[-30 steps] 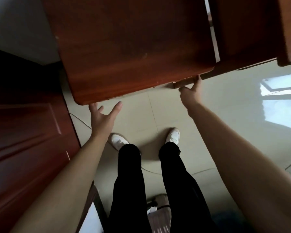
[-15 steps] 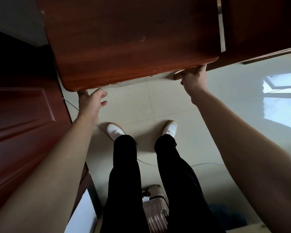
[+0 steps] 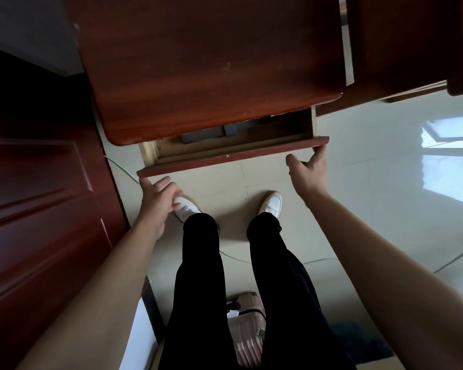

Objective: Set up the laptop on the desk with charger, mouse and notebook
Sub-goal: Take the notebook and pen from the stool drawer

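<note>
A dark red wooden desk (image 3: 211,62) fills the top of the head view, its top bare. Its drawer (image 3: 233,156) is pulled partly out below the front edge. Inside lie dark grey flat objects (image 3: 206,133), half hidden under the desk top; I cannot tell what they are. My left hand (image 3: 157,198) hangs just below the left end of the drawer front, fingers loosely curled, holding nothing. My right hand (image 3: 306,172) is at the right end, fingertips hooked on the drawer front, thumb spread away.
A red wooden door (image 3: 38,209) stands close on the left. A second piece of wooden furniture (image 3: 398,44) stands to the desk's right. A pink suitcase (image 3: 247,329) stands behind my legs, and a thin cable (image 3: 123,169) runs across the shiny tiled floor (image 3: 372,182).
The drawer has slid out from under the desk top, pulled by both hands. My left hand has dropped slightly below the drawer front and loosened.
</note>
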Demonstrator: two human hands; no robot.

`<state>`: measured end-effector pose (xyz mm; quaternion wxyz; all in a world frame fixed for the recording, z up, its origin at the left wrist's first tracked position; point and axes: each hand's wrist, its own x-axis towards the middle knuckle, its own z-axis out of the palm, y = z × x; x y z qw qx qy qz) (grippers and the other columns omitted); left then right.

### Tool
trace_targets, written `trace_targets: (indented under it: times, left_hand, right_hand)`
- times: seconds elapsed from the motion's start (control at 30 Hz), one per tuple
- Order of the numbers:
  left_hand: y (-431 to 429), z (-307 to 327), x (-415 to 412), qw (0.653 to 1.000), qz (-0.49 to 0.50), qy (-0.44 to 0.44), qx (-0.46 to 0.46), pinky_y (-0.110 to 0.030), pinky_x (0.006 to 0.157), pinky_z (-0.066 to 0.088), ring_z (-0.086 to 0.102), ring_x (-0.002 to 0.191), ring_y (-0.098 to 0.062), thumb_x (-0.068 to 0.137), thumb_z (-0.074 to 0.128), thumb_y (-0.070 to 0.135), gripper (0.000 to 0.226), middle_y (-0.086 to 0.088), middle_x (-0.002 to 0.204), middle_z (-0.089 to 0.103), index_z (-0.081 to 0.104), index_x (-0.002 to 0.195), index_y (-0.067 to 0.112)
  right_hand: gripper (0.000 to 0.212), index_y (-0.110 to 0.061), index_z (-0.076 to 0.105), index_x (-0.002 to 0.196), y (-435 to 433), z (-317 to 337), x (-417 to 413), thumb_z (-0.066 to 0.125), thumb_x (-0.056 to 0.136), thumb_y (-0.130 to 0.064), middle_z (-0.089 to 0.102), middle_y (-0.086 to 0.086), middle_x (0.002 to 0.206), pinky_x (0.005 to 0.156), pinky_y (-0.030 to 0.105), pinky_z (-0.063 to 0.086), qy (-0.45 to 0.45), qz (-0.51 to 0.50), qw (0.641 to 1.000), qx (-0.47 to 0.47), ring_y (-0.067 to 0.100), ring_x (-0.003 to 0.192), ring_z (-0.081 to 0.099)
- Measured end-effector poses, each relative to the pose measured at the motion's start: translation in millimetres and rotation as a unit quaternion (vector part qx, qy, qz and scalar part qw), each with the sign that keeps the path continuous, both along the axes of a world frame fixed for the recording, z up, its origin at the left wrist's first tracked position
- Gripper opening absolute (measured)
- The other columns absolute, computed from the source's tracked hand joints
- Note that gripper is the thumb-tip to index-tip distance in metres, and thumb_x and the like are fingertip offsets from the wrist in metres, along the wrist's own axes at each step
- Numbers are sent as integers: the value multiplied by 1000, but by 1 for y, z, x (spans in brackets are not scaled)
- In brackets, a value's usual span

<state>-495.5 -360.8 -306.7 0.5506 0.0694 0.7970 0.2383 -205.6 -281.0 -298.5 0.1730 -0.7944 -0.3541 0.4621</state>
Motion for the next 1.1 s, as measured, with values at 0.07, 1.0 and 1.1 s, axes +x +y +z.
trace_targets:
  times: [0.07,1.0,1.1]
  left_hand:
    - [0,2,1,997,9,-78,-5,-43,87,56,69,106,-25,87,67,5,85,-3,129,64,11,147,28]
    - [13,-10,69,916,365,-159,-48,-50,111,39,48,134,-36,103,35,-7,25,-21,142,53,56,92,2]
    - [9,-23,69,911,374,-170,-39,-49,111,40,48,134,-36,103,35,-6,24,-20,142,53,56,94,2]
  right_hand:
    - [62,-19,38,132,0,-3,-3,60,75,-26,54,-3,129,89,53,58,69,-47,996,-15,16,88,67]
    - [30,-6,53,127,-25,-12,20,53,100,-20,61,9,117,80,32,61,217,-184,931,-228,22,97,72]
    - [26,-6,56,123,-27,-5,27,54,100,-16,64,12,118,94,40,57,207,-161,940,-218,25,99,70]
